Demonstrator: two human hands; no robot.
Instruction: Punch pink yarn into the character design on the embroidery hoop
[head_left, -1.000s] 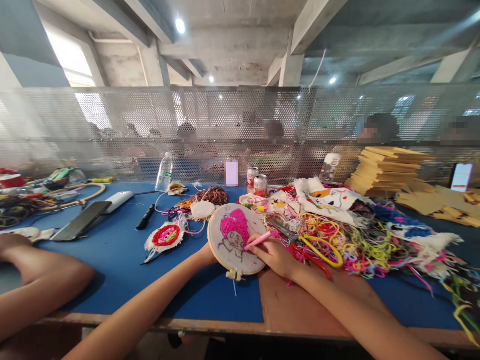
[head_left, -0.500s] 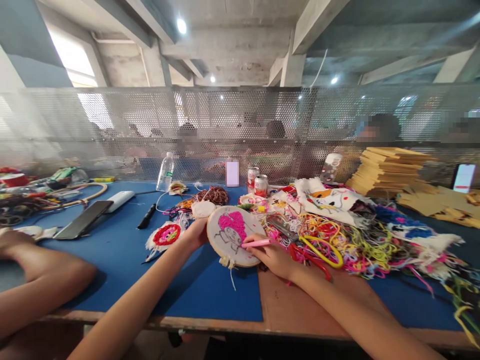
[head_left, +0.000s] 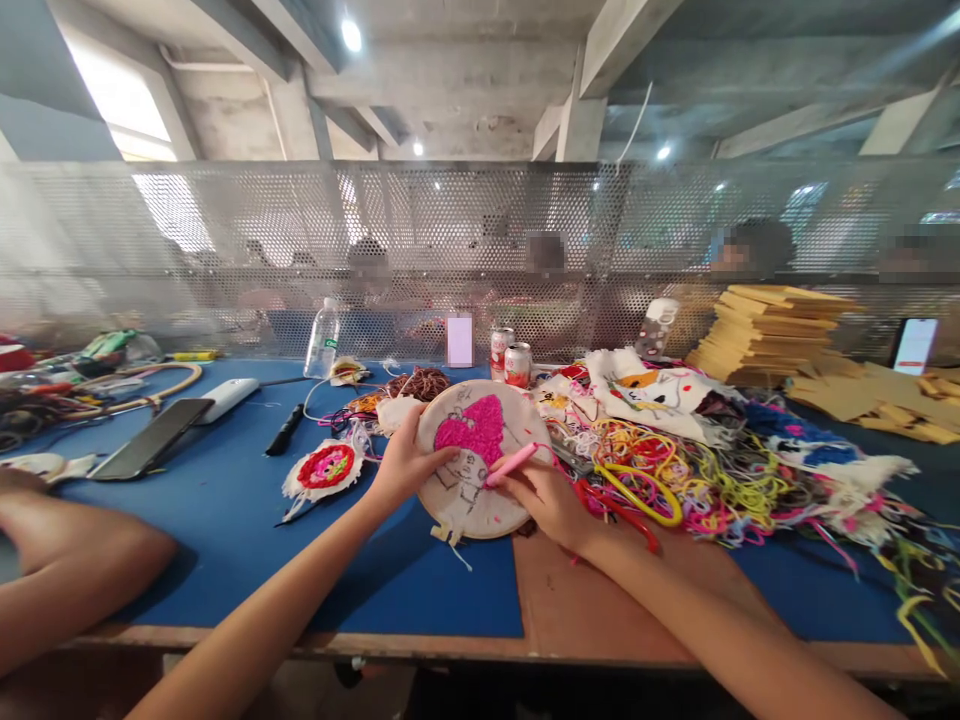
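Moved: since the earlier frames the hoop point(head_left: 484, 460) has been tipped up to face the camera and brought higher, and the left hand point(head_left: 403, 462) has shifted from its rim to lay fingers across the cloth.
Far left: another person's forearm point(head_left: 75, 560) rests on the desk point(head_left: 225, 520) edge; beyond it lie a phone point(head_left: 150, 452), a white box point(head_left: 229, 398) and a black pen point(head_left: 285, 430).
Patch: a round red and pink tufted piece point(head_left: 324, 468) lies flat just left of the left hand.
Left hand: grip closed on the hoop's left edge, thumb in front, fingers pressed on the fabric.
Hoop: held above the desk near its front edge, between both hands, tilted; a pink tufted area fills the upper part over a drawn face outline, and a loose thread hangs from the lower rim.
Right hand point(head_left: 546, 498): grip pinching a pink tool point(head_left: 511, 464), its tip touching the cloth right of the pink area.
Right: a heap of yarn point(head_left: 675, 470) spreads beside the right hand, with printed cloth point(head_left: 660, 390) behind.
Back: bottle point(head_left: 321, 340), two cans point(head_left: 510, 358), stacked boards point(head_left: 772, 330) by the mesh screen point(head_left: 225, 250).
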